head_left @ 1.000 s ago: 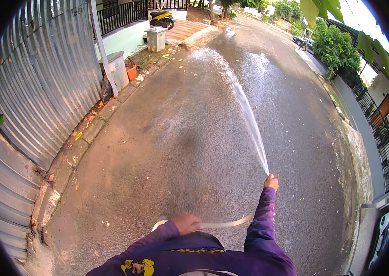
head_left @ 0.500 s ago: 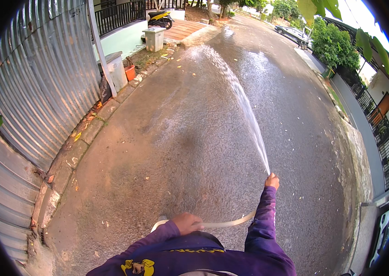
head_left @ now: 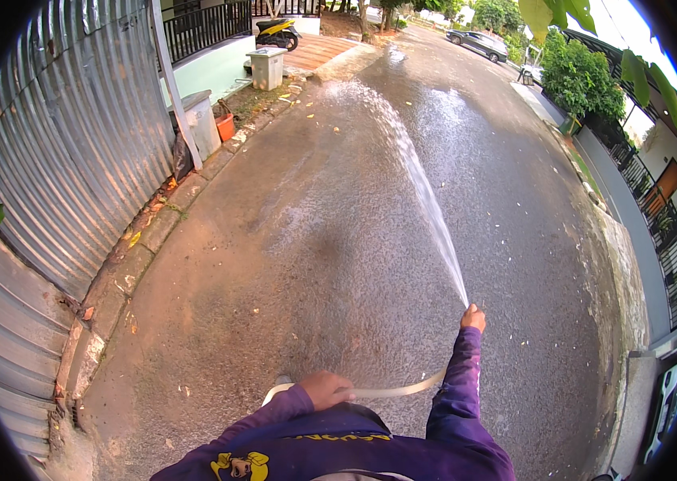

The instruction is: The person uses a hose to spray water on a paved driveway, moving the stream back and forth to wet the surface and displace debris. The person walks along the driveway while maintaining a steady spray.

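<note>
A pale garden hose [head_left: 390,392] runs across in front of me, from my left hand to behind my right forearm. Close to my body, my left hand [head_left: 327,390] is closed round the hose. My right hand [head_left: 473,318] is stretched out ahead and grips the hose end, which the fingers hide. From there a jet of water [head_left: 427,196] arcs forward and leftward, breaking into spray on the road [head_left: 338,272] near the left kerb. The asphalt is dark and shiny with water around the jet, drier and browner toward the left.
Corrugated metal sheeting [head_left: 74,152] and a kerb [head_left: 142,252] line the left. Beyond stand an orange bucket [head_left: 225,127], a grey bin [head_left: 267,69] and a yellow-black motorbike [head_left: 278,34]. A dark car [head_left: 479,45] is on the far road. At right are a low grey wall [head_left: 623,192] and a parked vehicle [head_left: 669,409].
The dark car far up the road has moved left, fully into the roadway. My hands and the hose stay almost in place, and the water keeps streaming with its arc slightly shifted.
</note>
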Demonstrator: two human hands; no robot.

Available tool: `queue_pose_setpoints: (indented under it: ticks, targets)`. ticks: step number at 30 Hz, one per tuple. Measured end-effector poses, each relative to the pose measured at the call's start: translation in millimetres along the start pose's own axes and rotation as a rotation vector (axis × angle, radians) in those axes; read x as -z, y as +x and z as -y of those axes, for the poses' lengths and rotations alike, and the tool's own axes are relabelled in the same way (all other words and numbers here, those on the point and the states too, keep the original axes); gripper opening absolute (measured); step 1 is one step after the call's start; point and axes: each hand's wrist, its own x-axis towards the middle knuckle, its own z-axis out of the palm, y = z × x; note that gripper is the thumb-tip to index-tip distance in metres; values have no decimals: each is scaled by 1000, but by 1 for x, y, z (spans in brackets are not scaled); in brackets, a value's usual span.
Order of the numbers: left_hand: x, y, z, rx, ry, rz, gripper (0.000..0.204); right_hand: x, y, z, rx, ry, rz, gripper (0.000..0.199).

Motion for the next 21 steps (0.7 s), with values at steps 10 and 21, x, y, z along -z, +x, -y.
queue_pose_setpoints:
  ticks: [10,21]
  targets:
    - [-3,1,4,9,-23,1,35,-3,-4,-12,-80,-58,9,48]
    - [-4,3,2,12,2,21,37,-13,-12,-21,64,-225,126,46]
